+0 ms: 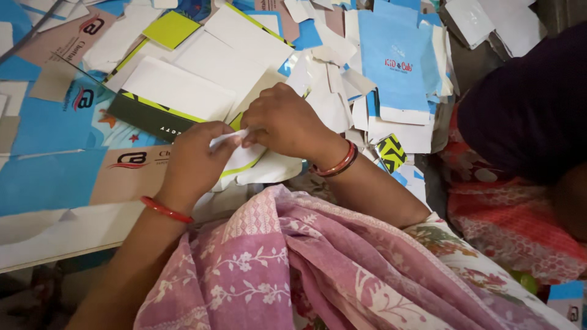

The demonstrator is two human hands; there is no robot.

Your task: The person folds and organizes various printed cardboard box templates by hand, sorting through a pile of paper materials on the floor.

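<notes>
My left hand point(194, 160) and my right hand point(284, 121) meet over a small white cardboard piece with a yellow-green stripe point(244, 160). Both hands pinch its upper edge, fingertips nearly touching. The piece lies above my lap, partly hidden under the hands. A red bangle circles each wrist. Just beyond the hands lies a flat white sheet with a black and yellow border point(165, 101).
Flattened cardboard box blanks in blue, white and tan cover the surface, with a light blue blank point(394, 61) at upper right and a small black-yellow scrap point(390, 151) beside my right wrist. A pink floral scarf point(306, 263) drapes my lap. Another person in dark cloth point(526, 104) sits at right.
</notes>
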